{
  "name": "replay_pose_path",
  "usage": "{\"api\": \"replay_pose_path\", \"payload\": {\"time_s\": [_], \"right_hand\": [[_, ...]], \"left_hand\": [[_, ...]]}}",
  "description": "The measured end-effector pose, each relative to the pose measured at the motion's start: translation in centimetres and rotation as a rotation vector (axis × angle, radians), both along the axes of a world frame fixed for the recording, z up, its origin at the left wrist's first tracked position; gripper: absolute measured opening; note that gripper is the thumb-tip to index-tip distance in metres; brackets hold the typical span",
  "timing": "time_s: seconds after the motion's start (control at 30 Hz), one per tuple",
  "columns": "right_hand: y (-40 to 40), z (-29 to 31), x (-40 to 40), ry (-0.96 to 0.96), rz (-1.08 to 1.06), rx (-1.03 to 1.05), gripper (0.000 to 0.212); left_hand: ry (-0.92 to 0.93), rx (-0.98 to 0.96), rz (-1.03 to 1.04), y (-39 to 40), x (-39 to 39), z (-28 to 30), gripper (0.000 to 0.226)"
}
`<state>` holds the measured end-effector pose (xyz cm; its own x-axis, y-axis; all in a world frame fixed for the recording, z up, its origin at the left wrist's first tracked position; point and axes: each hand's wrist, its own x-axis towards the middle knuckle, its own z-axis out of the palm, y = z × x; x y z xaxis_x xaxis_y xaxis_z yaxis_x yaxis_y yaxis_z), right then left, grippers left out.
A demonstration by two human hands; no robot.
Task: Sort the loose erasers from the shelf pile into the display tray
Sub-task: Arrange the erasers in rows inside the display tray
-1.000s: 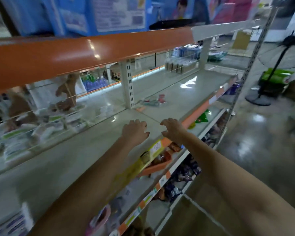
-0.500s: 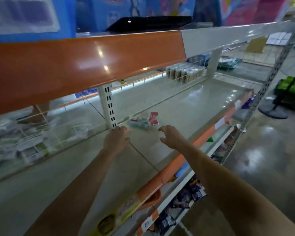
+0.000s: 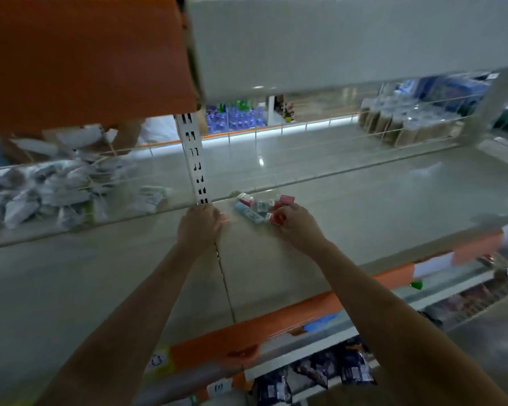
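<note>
The right hand [image 3: 296, 227] pinches a red eraser [image 3: 277, 218] at the near edge of the eraser pile [image 3: 258, 208]. The left hand [image 3: 200, 227] rests curled beside the slotted upright [image 3: 195, 168] — its grip is hidden. Bare shelf [image 3: 379, 206] stretches rightward; no tray is discernible.

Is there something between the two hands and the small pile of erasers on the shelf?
Nothing visible. The right hand already touches a red eraser at the pile's near edge; the left hand is beside the pile, only bare shelf between.
</note>
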<state>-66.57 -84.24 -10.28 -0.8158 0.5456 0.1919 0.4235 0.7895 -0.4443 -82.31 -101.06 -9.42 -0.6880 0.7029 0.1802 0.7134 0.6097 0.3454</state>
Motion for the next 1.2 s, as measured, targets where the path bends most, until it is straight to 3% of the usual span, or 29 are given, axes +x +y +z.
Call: {"api": "replay_pose_path", "payload": {"time_s": [0.4,0.6,0.7,0.8,0.87,1.2], "right_hand": [[-1.6,-0.4,6.3,0.277,0.130,-0.282,0.026],[-4.1,1.2,8.1,0.412,0.260,-0.491,0.021],[-4.9,1.8,8.4,0.389,0.237,-0.581,0.013],[-5.7,2.0,8.5,0.389,0.264,-0.659,0.018],[-6.2,2.0,8.4,0.368,0.285,-0.711,0.016],[-10.6,2.3,5.9,0.215,0.369,-0.894,0.012]], "left_hand": [[-0.022,0.274,-0.018,-3.9,8.3,0.0,0.033],[-0.221,0.429,0.048,-5.7,12.6,0.8,0.020],[-0.314,0.447,0.102,-6.1,13.7,1.0,0.018],[-0.413,0.485,0.101,-6.6,14.3,1.2,0.007],[-0.465,0.527,0.103,-7.1,14.3,1.2,0.013],[-0.520,0.505,0.141,-12.1,12.8,1.5,0.019]]}}
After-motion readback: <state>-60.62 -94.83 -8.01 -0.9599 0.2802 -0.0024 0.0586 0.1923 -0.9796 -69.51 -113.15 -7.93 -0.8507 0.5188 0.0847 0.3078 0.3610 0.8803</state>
